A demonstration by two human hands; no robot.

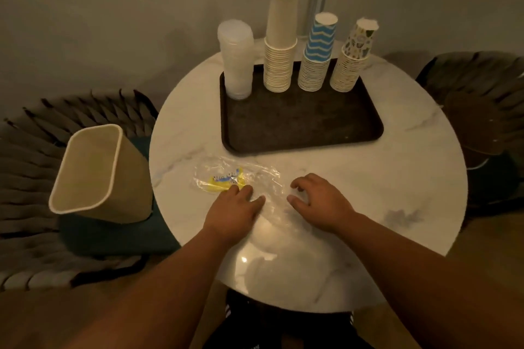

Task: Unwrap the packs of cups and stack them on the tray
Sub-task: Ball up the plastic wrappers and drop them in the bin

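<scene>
Four cup stacks point(279, 45) on tray point(297, 127); left hand point(235, 207), right hand point(317, 198) loose-fingered on empty wrapper point(241, 181) on desk point(368, 178). Next, likely: gather, bin it.

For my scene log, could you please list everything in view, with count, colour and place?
Round marble table: one, white, centre.
Rectangular tray: one, dark brown, far half of the table.
Clear plastic cup stack: one, tray's left end.
Plain paper cup stack: one, cream, beside it.
Zigzag paper cup stack: one, blue and white, next right.
Patterned paper cup stack: one, tray's right end.
Clear plastic wrapper: yellow label, near the table's front edge.
Waste bin: one, beige, on the left chair.
Left hand: on the wrapper.
Right hand: fingers curled, at the wrapper.
</scene>
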